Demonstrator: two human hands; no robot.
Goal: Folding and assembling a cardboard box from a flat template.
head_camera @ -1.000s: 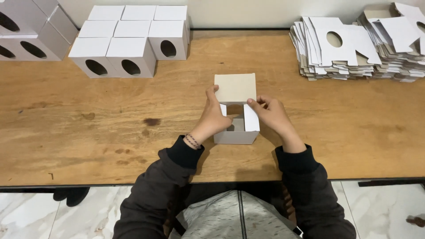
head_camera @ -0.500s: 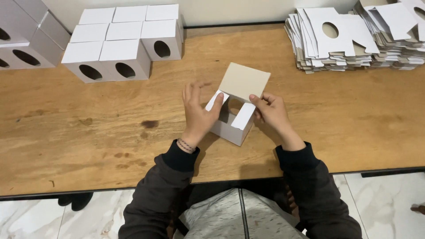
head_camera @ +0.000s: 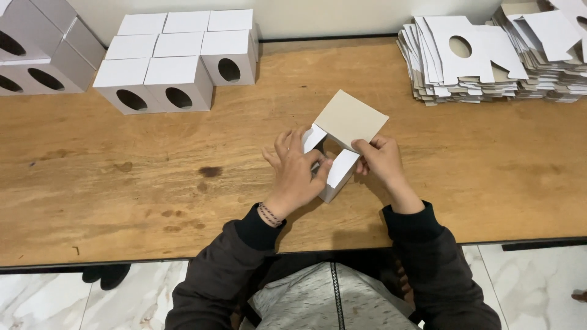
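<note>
Bare table (head_camera: 122, 183) flanks the hands; finished boxes (head_camera: 177, 58) and flat stacks (head_camera: 489, 55) seemingly crowd the far edge.

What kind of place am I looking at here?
Probably a small packaging workshop: a stack of flat die-cut box blanks, rows of folded white boxes, and a half-folded box in hand on a wooden table.

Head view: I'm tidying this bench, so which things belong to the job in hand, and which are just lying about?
In hand:
- half-folded box, brown lid flap up
- left hand on its flaps
- right hand on its right side

Lying about:
- finished boxes, far left
- more boxes at the left edge
- flat blanks, far right
- table
</note>
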